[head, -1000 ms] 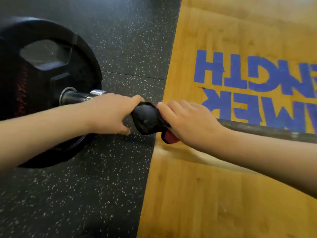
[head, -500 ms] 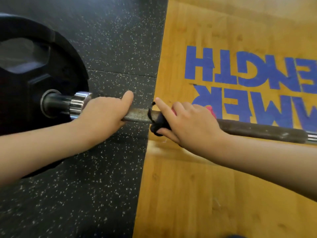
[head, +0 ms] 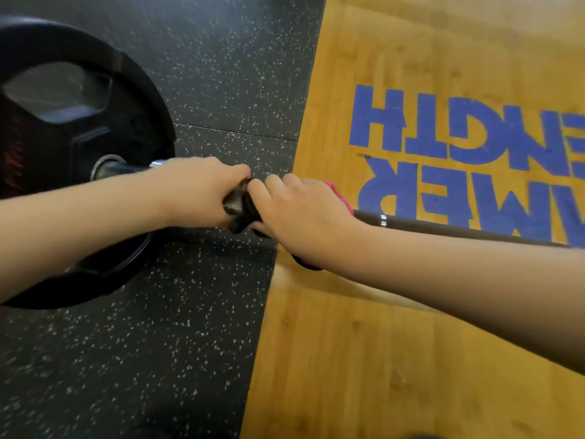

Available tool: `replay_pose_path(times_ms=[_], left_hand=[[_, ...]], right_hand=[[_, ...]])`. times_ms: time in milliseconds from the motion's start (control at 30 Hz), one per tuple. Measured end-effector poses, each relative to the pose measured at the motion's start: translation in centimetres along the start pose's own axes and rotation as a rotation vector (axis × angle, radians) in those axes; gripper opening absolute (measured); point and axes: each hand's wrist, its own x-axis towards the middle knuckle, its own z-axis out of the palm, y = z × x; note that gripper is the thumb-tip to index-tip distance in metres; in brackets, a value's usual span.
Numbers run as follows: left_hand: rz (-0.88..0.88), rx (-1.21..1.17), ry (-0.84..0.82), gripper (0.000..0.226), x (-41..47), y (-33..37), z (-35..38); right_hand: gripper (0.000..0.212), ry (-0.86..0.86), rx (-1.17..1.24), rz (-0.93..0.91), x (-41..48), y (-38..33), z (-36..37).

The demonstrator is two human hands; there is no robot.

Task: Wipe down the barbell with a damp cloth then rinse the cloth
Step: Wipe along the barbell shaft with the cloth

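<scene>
1. Gripping the barbell point(head: 459, 229) with the left hand point(head: 202, 191), fingers curled tight over the shaft just inboard of the weight plate point(head: 63, 137). Judged a steadying hold, to stop the bar rolling or sliding under the rubbing.
2. Clasping the cloth point(head: 340, 194) round the shaft with the right hand point(head: 304, 217). Wrapped that way, probably, to reach the whole circumference in one pass. Black fold showing by the knuckles, pink edge poking out behind the hand and again below the wrist.
3. Working with both hands nearly touching, only a short stretch of knurled steel bare between them. Puts the cloth at the plate end of the shaft, roughly over the seam between the rubber floor point(head: 190, 343) and the wooden platform point(head: 380, 343).
4. Resting the plate on the rubber, with the long shaft running off to the right across the blue lettering point(head: 443, 137).
5. Judged still within the wiping step. Impossible to tell by looks which parts are already clean. No rinsing yet, and no tap or water in view.
6. Next, likely: sliding the wrapped cloth rightward along the bar. Worth watching for fabric snagging or bunching on the knurling, and for the bar turning if the left grip slackens.
</scene>
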Motion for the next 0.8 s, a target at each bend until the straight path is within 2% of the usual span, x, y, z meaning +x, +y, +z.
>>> replay_pose_path(times_ms=[67, 100, 200, 267, 400, 500, 600, 667, 733, 800], left_hand=[[-0.012, 0.225, -0.127, 0.038, 1.2, 0.1, -1.1], [-0.010, 0.191, -0.238, 0.038, 1.7, 0.0, -1.4], [-0.003, -0.153, -0.552, 0.027, 3.1, -0.6, -1.6], [0.025, -0.219, -0.594, 0.020, 3.2, -0.9, -1.4], [0.084, -0.051, -0.349, 0.019, 2.1, -0.4, -0.8], [0.031, 0.010, -0.143, 0.016, 1.0, -0.4, 0.6], [-0.005, 0.085, 0.317, 0.024, -0.3, -0.1, 3.3], [0.013, 0.066, 0.477, 0.030, -1.2, 0.1, 4.2], [0.051, 0.073, 0.477, 0.026, -1.5, 0.2, 4.4], [0.032, 0.132, 0.384, 0.018, -2.2, 0.3, 4.0]], right_hand=[[0.042, -0.040, 0.033, -0.006, -1.7, 1.6, -0.4], [0.042, -0.058, 0.057, -0.005, -2.9, 2.6, -0.6], [0.048, -0.071, 0.101, 0.056, -6.6, 5.4, -1.2], [0.053, -0.076, 0.082, 0.082, -8.1, 6.5, -1.6], [0.056, -0.090, 0.060, 0.090, -8.2, 6.3, -1.3], [0.060, -0.098, 0.110, 0.084, -6.8, 5.0, -1.2], [0.061, -0.040, 0.144, 0.055, -3.5, 2.0, -0.4], [0.057, -0.007, 0.158, 0.023, -0.3, -0.9, -0.3], [0.043, -0.054, 0.212, 0.022, 2.0, -2.7, -0.1], [0.032, -0.070, 0.207, 0.013, 2.7, -3.3, 0.2]])
